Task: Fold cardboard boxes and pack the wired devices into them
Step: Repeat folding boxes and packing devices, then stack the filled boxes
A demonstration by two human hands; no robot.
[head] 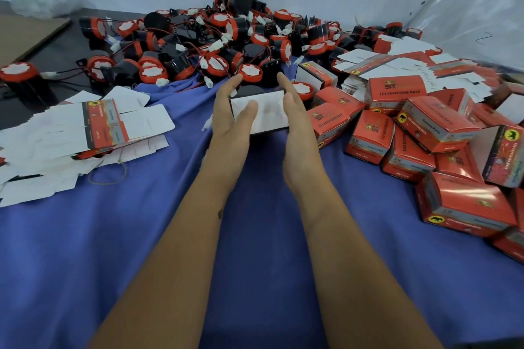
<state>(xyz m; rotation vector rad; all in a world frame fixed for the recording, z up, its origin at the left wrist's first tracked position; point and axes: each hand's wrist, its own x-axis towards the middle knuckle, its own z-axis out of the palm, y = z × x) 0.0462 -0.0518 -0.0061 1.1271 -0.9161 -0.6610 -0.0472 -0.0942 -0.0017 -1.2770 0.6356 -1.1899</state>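
A small cardboard box, its white flap facing me, sits between my two hands above the blue cloth. My left hand holds its left side with straight fingers, the thumb lying across the white flap. My right hand presses flat against the box's right side. A black device shows just beyond the box, by my right fingertips. Behind it lies a big heap of black-and-red wired devices with white connectors.
Flat unfolded box blanks lie stacked at the left, with a rubber band beside them. Several folded red boxes are piled at the right, more blanks behind them. Blue cloth covers the surface. A wall stands behind.
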